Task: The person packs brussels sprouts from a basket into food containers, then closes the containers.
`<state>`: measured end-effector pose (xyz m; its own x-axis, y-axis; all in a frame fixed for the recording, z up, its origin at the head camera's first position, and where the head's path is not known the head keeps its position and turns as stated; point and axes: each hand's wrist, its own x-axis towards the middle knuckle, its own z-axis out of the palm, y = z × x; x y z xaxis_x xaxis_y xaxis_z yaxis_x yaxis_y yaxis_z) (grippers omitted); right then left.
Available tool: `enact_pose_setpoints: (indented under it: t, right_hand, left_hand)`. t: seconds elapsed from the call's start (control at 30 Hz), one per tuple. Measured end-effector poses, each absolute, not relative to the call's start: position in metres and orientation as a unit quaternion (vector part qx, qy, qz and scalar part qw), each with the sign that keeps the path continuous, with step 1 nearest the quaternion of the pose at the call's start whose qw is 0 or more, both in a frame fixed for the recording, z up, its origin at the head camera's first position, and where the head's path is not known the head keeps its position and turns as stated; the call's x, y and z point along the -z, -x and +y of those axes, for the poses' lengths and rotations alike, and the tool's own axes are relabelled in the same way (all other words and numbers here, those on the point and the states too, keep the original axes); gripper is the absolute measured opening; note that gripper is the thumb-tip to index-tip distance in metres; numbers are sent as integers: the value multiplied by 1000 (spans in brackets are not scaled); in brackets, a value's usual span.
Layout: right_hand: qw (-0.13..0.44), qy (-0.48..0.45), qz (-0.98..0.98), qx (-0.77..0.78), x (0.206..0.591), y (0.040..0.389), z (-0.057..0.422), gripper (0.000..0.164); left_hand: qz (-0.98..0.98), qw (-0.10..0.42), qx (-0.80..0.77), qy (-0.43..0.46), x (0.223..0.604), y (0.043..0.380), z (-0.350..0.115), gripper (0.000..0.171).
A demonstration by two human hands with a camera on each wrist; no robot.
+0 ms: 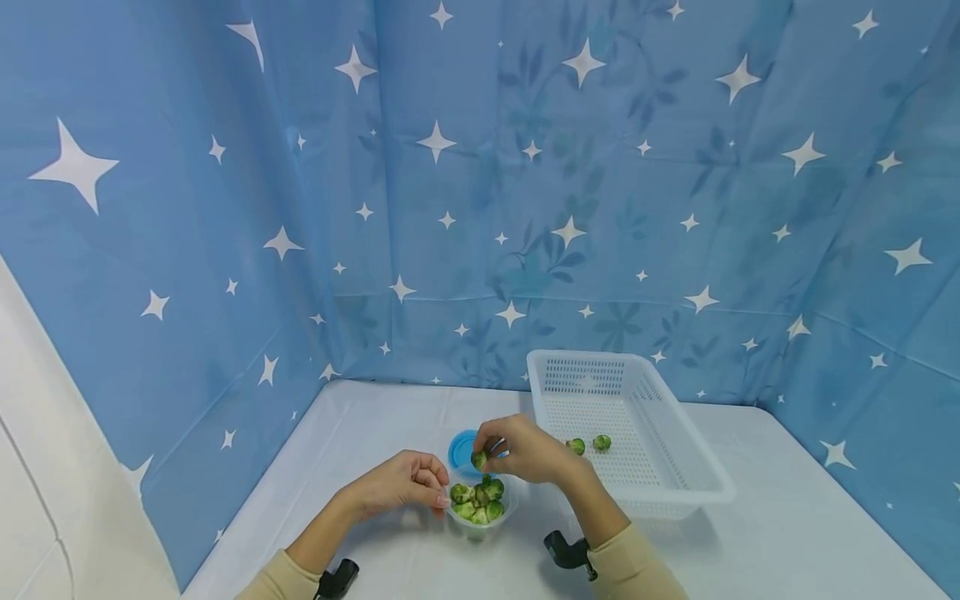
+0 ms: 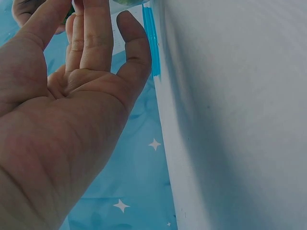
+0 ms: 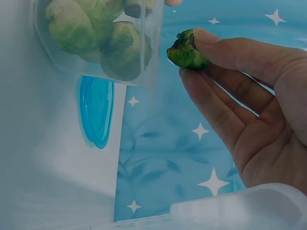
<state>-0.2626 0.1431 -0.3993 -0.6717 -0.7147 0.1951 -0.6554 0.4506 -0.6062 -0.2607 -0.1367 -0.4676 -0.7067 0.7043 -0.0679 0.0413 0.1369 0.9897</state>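
Brussels sprout, single, green with a browned cut end: pinched between thumb and fingertips of the right hand, raised above the rim of a tub. Left hand: fingers loosely bent, at the tub's left side. Tub, clear, round: holds several sprouts. Blue lid: on the worktop, just behind the tub. White basket, perforated: to the right, two loose sprouts inside. Blue curtain, star-patterned: behind.
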Motion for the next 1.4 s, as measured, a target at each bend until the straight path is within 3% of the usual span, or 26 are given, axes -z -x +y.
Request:
enact_pose_setpoints:
  t: [0.63, 1.03, 1.4]
  right_hand:
    - [55, 399, 868, 290, 403, 261, 132, 20]
    - [21, 415, 882, 223, 408, 261, 126, 23]
    - [23, 417, 883, 215, 409, 261, 126, 15]
  left_hand:
    - [701, 275, -601, -267, 466, 260, -136, 33]
    - [704, 275, -599, -264, 467, 261, -136, 29]
    - [704, 274, -599, -265, 468, 261, -137, 35]
